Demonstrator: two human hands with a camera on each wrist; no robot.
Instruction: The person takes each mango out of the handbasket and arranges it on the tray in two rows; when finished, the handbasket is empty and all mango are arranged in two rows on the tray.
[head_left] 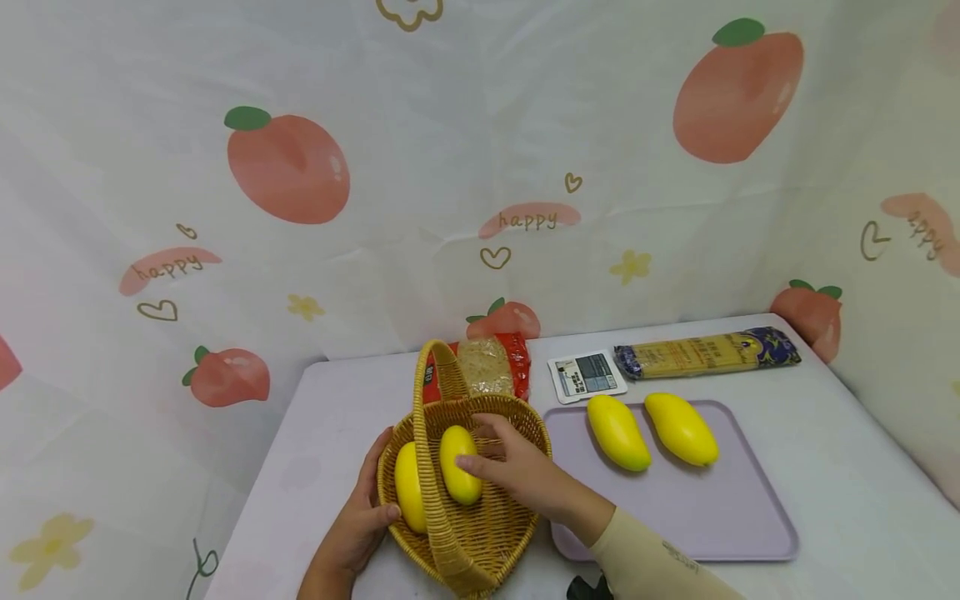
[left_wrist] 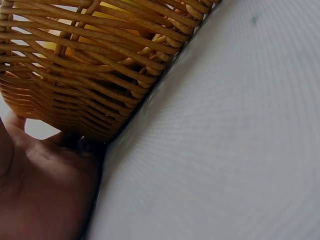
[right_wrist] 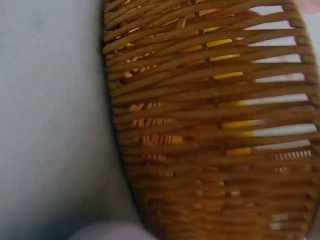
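Note:
A wicker basket [head_left: 487,533] with a tall arched handle stands on the white table. My left hand [head_left: 358,523] holds its left side, thumb over the rim and fingers along the outer wall; the left wrist view shows the palm [left_wrist: 47,185] close against the weave. Two yellow mangoes lie inside: one mango [head_left: 408,487] at the left wall, partly hidden by the handle, and another mango [head_left: 457,475] near the middle. My right hand [head_left: 517,468] reaches into the basket, thumb tip overlapping the middle mango and fingers spread apart beside it. The right wrist view shows only the basket's outside [right_wrist: 215,115].
A lilac tray [head_left: 675,517] right of the basket bears two more mangoes [head_left: 618,433]. Behind stand a red package with a clear window [head_left: 483,367], a small white labelled pack [head_left: 587,377] and a long yellow-purple packet [head_left: 708,352]. A patterned cloth [head_left: 420,275] hangs behind the table.

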